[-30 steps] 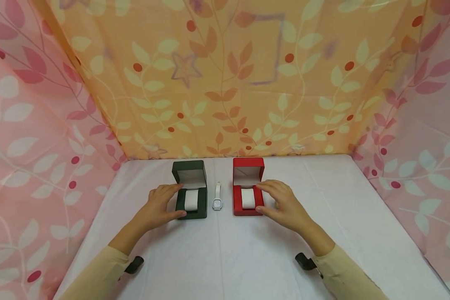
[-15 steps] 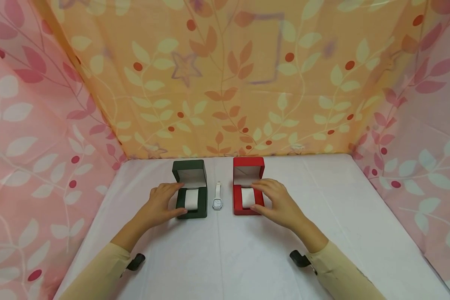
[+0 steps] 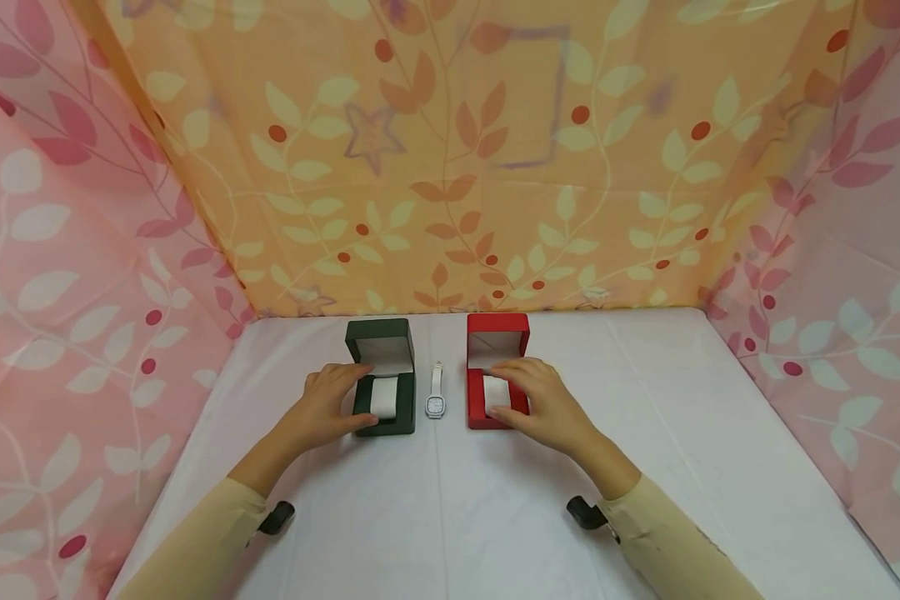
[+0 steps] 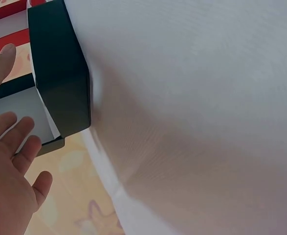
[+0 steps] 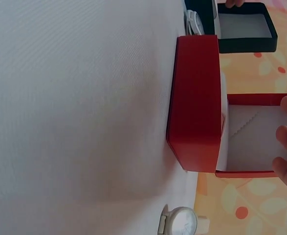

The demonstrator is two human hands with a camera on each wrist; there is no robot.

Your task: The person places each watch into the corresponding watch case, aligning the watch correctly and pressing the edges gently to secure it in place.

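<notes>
An opened green watch box (image 3: 406, 404) stands upright with a white cushion (image 3: 384, 398) inside. My left hand (image 3: 318, 412) hovers at its left side, thumb and fingers spread apart over its edge. To the right is an opened red watch box (image 3: 475, 408) with its own white cushion (image 3: 495, 392). My right hand (image 3: 551, 412) is over that box, thumb and fingertips spaced apart near the cushion; contact cannot be told. Between the boxes lies a white-strapped wristwatch (image 3: 436, 404). The right wrist view shows a round-faced wristwatch (image 5: 183, 223) beyond the red box, hidden by my right hand in the head view.
Both boxes stand near the back of a white-covered table (image 3: 435, 517). An orange patterned cloth (image 3: 435, 167) rises behind it, with pink patterned cloths (image 3: 67, 333) at the sides. Small black devices (image 3: 587, 512) are worn at the wrists.
My right hand has moved left, from the red box's right edge to over its cushion. The left hand stays nearly still at the green box. Boxes and middle watch have not moved.
</notes>
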